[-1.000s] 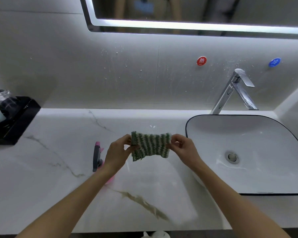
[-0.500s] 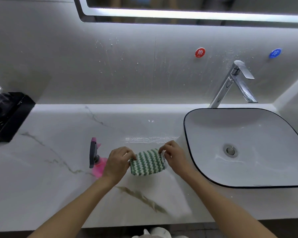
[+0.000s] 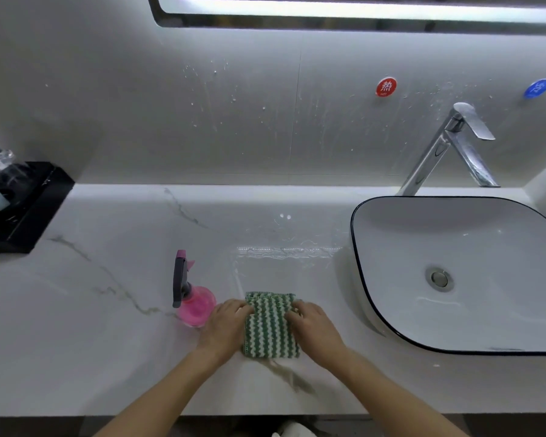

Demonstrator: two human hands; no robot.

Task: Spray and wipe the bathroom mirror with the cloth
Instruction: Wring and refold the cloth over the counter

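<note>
A folded green-and-white striped cloth (image 3: 270, 324) lies flat on the white marble counter (image 3: 108, 310). My left hand (image 3: 226, 328) holds its left edge and my right hand (image 3: 316, 326) rests on its right edge, both touching the cloth. A pink spray bottle (image 3: 193, 302) with a dark trigger head stands just left of my left hand. Only the lit lower edge of the mirror (image 3: 328, 11) shows along the top of the view.
A white basin with a dark rim (image 3: 360, 279) sits on the right, with a chrome tap (image 3: 448, 146) behind it. A black tray (image 3: 35, 209) with cups stands at the far left. A wet streak (image 3: 284, 252) lies on the counter behind the cloth. The wall is speckled with droplets.
Both hands came down toward me with the cloth, from held up and stretched between them to folded and pressed flat on the counter.
</note>
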